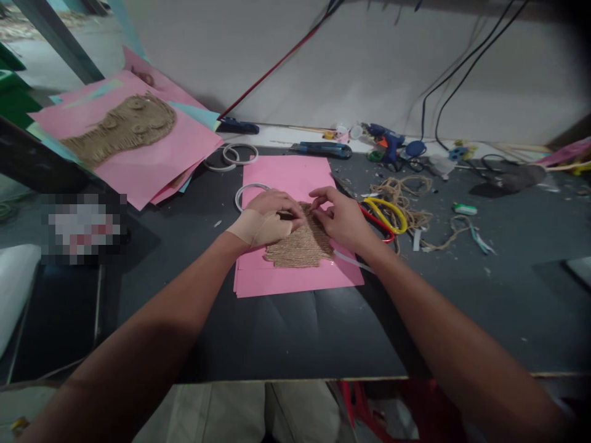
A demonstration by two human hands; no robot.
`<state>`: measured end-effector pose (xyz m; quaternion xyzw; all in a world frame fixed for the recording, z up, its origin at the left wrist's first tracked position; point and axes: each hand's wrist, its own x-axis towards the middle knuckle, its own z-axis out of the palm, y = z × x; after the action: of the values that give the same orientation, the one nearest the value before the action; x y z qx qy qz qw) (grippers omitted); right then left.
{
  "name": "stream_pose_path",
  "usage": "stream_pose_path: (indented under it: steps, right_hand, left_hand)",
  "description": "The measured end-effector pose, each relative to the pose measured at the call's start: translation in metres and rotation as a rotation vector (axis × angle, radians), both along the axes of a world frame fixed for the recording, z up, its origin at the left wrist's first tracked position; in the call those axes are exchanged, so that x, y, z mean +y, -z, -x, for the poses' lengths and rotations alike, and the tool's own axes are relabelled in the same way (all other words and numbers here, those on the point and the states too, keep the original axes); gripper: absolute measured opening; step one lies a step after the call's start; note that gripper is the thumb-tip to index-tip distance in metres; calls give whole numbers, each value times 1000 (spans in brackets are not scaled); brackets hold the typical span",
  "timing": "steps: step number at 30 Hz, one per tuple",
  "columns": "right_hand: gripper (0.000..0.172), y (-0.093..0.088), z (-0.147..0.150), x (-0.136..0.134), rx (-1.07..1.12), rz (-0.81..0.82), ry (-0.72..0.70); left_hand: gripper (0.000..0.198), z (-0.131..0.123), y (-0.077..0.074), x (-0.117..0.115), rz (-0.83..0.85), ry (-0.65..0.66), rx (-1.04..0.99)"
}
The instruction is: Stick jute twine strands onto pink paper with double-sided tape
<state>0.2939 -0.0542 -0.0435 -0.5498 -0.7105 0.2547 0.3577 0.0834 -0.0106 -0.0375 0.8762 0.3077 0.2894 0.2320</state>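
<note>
A pink paper sheet (286,175) lies on the dark table (286,332). On it sits a patch of jute twine rows (300,249). My left hand (270,215), with a tan bandage at the wrist, rests on the patch's upper left, fingers curled and pressed down on the twine. My right hand (339,215) presses on the patch's upper right, its fingertips pinched together at the twine's top edge. Both hands meet over the top row.
Scissors with yellow and red handles (385,218) and loose twine (406,194) lie to the right. Tape rings (237,154), a box cutter (323,149) and a blue glue gun (385,140) sit behind. A pink sheet stack with a finished twine shape (122,129) lies at left.
</note>
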Motion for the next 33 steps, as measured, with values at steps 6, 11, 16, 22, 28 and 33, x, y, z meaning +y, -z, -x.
stream_pose_path:
  steps: [6,11,16,22,28,33]
  right_hand:
    - [30,2,-1,2,12,-6,-31]
    - [32,0,-1,1,-11,-9,-48]
    - [33,-2,0,-1,-37,-12,-52]
    - [33,-1,0,-1,-47,-19,-64]
    - [35,-2,-1,-1,-73,-31,-75]
    - [39,-3,-1,-2,-86,-39,-77]
  left_hand:
    - [8,0,1,0,-7,1,-9]
    - [9,0,0,0,-17,0,-4]
    - [8,0,0,-1,4,-18,10]
    - [7,1,3,0,-5,-15,3]
    - [6,1,2,2,-8,-10,14]
    - [6,1,-1,0,11,-16,56]
